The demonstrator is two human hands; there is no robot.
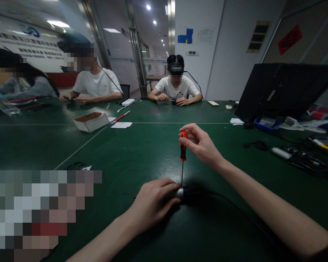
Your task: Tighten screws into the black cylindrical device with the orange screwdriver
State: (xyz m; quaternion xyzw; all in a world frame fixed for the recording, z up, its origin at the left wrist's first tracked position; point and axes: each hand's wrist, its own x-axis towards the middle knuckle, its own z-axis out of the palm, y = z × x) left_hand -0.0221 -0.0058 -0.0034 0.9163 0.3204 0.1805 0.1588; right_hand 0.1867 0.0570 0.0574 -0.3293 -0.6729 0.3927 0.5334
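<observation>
My right hand point(202, 145) pinches the top of a red and black screwdriver point(183, 147), which stands upright with its shaft pointing down. The shaft's tip meets a small silver and black cylindrical device point(182, 193) lying on the green table point(142, 156). Around the device's silver end, my left hand point(157, 196) has its fingers closed, pressing it on the tabletop. A black cable runs from the device's dark end toward the lower right. The exact contact at the screwdriver tip is too small to make out.
A white box point(91, 123) and papers point(121, 125) lie at the left back. At the right are a black monitor point(284, 91), a blue tray point(266, 123) and tangled cables point(303, 156). Several people sit around the table; a blurred patch covers the lower left.
</observation>
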